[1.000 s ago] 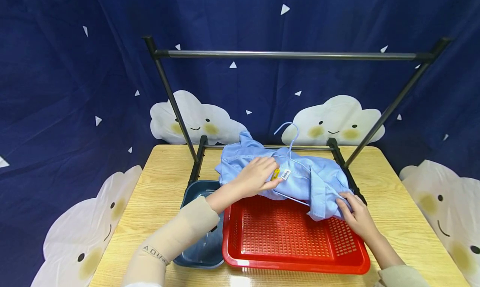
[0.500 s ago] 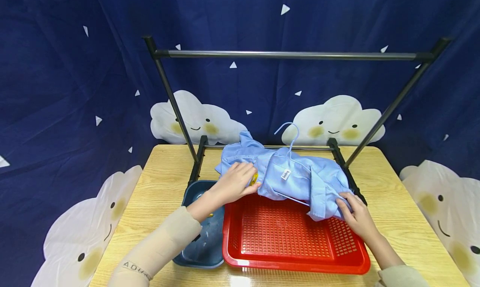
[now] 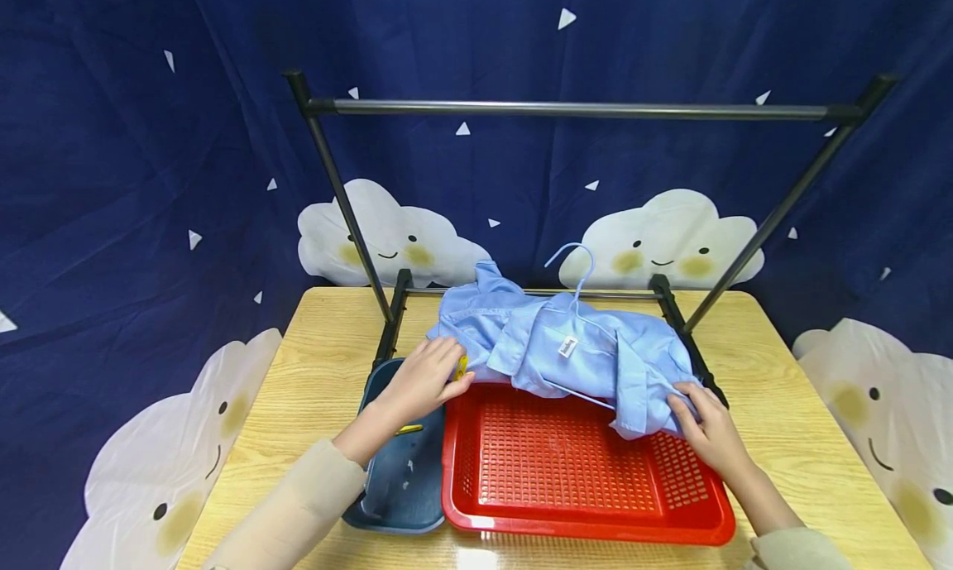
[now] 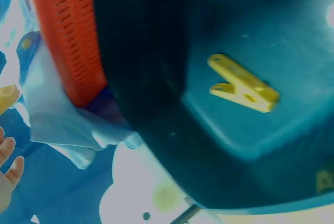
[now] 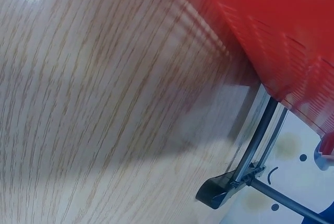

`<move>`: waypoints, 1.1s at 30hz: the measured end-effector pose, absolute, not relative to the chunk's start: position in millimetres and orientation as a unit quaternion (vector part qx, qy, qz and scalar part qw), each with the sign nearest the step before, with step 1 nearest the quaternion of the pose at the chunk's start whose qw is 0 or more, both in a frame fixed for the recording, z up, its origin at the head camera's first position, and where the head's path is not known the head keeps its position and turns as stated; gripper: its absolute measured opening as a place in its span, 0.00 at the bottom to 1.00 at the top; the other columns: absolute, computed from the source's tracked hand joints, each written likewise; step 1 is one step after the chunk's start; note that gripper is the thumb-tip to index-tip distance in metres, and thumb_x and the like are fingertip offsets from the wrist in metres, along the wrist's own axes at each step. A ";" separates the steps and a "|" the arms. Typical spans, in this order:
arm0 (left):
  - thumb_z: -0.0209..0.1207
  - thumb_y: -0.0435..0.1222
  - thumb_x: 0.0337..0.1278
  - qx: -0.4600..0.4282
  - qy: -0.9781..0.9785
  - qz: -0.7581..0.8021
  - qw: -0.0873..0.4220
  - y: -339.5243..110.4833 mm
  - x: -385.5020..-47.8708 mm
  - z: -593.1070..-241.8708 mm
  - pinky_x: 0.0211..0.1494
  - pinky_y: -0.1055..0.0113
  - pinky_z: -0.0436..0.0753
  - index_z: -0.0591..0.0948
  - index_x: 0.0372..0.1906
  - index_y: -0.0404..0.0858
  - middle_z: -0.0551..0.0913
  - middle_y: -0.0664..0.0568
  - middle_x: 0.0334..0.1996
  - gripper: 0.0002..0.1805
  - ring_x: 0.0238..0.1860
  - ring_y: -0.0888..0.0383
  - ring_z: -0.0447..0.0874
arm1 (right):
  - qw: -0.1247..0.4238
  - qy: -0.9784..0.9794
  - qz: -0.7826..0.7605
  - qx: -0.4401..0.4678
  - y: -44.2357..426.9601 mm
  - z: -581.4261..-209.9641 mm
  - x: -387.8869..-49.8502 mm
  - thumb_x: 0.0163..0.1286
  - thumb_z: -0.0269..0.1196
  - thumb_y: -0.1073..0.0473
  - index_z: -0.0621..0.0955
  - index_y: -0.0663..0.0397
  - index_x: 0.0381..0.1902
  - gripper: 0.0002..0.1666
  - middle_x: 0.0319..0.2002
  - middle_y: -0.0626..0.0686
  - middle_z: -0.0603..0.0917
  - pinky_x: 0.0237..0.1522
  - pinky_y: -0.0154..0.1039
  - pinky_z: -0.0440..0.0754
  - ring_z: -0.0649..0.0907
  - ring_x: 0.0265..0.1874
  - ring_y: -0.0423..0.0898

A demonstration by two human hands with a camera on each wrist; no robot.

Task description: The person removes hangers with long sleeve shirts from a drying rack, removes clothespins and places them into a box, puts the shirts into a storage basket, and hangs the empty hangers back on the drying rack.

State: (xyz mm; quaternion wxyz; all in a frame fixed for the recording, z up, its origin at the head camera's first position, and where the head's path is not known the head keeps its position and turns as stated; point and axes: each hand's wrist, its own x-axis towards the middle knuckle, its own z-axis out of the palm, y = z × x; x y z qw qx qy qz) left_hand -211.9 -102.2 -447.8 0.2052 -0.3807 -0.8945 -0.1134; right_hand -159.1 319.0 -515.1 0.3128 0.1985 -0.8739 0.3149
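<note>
Head view: left hand [image 3: 424, 380] clamps a yellow clip [image 3: 462, 366] between thumb and fingers, near the left end of the blue shirt [image 3: 547, 351] and the blue bin [image 3: 405, 491]. Right hand [image 3: 711, 431] is on the shirt's right end; can't tell if it pinches cloth. Step reads as clip stowing; next move likely calls for lowering over the bin and releasing clear of the second clip [image 4: 242, 84] lying inside. Shirt drapes the red basket's [image 3: 581, 530] far side, long axis left-right, hanger hook [image 3: 591, 261] pointing away from wearer. Held clip's long axis runs roughly near-far; ends partly hidden.
</note>
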 end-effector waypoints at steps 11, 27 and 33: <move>0.53 0.48 0.59 -0.340 -0.919 -0.128 0.155 -124.0 -195.9 -477.9 0.43 0.62 0.71 0.72 0.40 0.42 0.73 0.54 0.35 0.14 0.38 0.58 0.70 | 0.318 -0.872 0.315 0.200 318.0 -514.5 -158.8 0.58 0.58 0.70 0.77 0.66 0.36 0.06 0.31 0.61 0.80 0.39 0.32 0.67 0.71 0.38 0.32; 0.54 0.48 0.57 -0.308 -0.939 -0.100 0.121 -144.3 -174.4 -521.0 0.36 0.62 0.70 0.72 0.35 0.41 0.70 0.55 0.27 0.13 0.32 0.58 0.68 | 0.321 -0.869 0.317 0.203 317.9 -513.8 -159.9 0.59 0.58 0.70 0.77 0.66 0.36 0.06 0.31 0.61 0.80 0.42 0.27 0.65 0.71 0.39 0.31; 0.55 0.48 0.55 -0.297 -0.946 -0.083 0.103 -148.8 -167.7 -532.7 0.40 0.59 0.73 0.74 0.36 0.40 0.76 0.52 0.32 0.14 0.34 0.56 0.71 | 0.323 -0.868 0.315 0.207 318.3 -513.5 -160.1 0.59 0.58 0.70 0.77 0.66 0.36 0.06 0.31 0.61 0.80 0.43 0.27 0.65 0.71 0.38 0.32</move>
